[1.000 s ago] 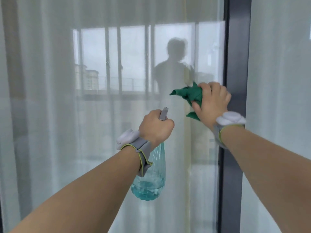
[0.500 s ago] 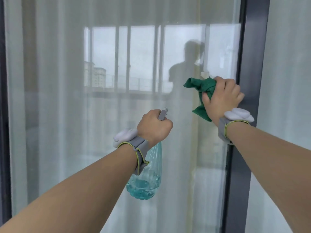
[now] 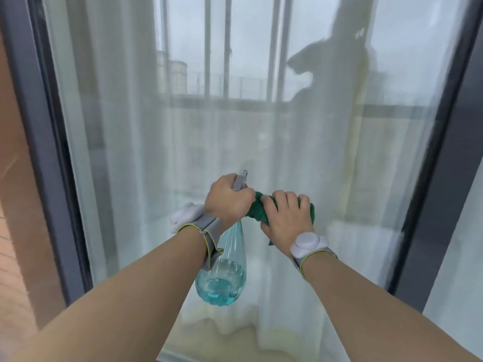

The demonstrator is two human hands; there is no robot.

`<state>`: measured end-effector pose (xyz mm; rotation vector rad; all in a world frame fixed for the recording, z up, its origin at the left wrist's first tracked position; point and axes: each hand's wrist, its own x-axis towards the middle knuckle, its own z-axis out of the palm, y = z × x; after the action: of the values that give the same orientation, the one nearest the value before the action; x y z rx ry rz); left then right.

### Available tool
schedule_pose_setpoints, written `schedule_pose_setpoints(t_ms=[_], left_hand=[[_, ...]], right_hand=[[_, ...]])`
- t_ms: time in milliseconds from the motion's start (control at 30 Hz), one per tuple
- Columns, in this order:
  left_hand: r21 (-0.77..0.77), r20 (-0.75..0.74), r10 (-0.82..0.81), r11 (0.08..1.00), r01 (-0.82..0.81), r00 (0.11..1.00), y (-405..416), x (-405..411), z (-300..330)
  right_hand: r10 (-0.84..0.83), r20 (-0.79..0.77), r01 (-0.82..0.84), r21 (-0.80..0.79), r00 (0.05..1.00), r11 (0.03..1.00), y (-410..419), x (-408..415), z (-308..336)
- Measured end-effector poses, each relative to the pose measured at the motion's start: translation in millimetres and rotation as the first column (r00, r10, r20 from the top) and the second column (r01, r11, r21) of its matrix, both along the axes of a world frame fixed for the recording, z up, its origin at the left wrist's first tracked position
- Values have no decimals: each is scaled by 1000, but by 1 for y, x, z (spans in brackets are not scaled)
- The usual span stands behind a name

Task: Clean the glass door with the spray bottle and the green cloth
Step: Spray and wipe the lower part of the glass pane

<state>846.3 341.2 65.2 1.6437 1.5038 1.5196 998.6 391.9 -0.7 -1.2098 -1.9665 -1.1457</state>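
The left hand point(image 3: 228, 199) is curled around the grey trigger head of a clear, teardrop-shaped plastic spray bottle point(image 3: 224, 273), which hangs below the fist with pale blue liquid pooled at its base. Just beside it, the right hand point(image 3: 286, 218) grips a bunched dark green cloth point(image 3: 257, 209) with fingers curled over it, the cloth touching the left hand. Both are held in front of the tall dark-framed glass door point(image 3: 261, 126), backed by a sheer white curtain point(image 3: 117, 126); whether the cloth touches the glass cannot be told.

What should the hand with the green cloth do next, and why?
Probably slide the green cloth sideways along the glass door. The right hand grips it bunched up, low on the pane beside the left hand, which holds the spray bottle, so the glass on either side looks next in line for wiping.
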Motion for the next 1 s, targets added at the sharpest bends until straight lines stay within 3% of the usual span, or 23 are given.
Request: schedule_pose_setpoints(t_ms=[200, 467, 633, 800, 933, 1000], left_hand=[[-52, 4, 74, 996, -74, 997, 2, -84, -65], [-156, -28, 202, 967, -203, 979, 3, -192, -130], [-219, -39, 213, 951, -216, 976, 6, -259, -158], [-240, -48, 197, 949, -203, 979, 14, -323, -194], [-237, -40, 182, 953, -186, 982, 22, -369, -220], [-253, -20, 169, 953, -168, 985, 25, -391, -232]], right_hand=[[319, 305, -303, -101, 897, 948, -2, -73, -61], [405, 294, -320, -298, 865, 899, 9, -180, -110], [471, 282, -271, -535, 836, 800, 22, -241, -138], [406, 209, -75, -809, 890, 582, 28, -302, -172], [251, 172, 98, -954, 953, 282, 35, -349, -190], [168, 107, 77, -982, 980, 174, 40, -378, -198]])
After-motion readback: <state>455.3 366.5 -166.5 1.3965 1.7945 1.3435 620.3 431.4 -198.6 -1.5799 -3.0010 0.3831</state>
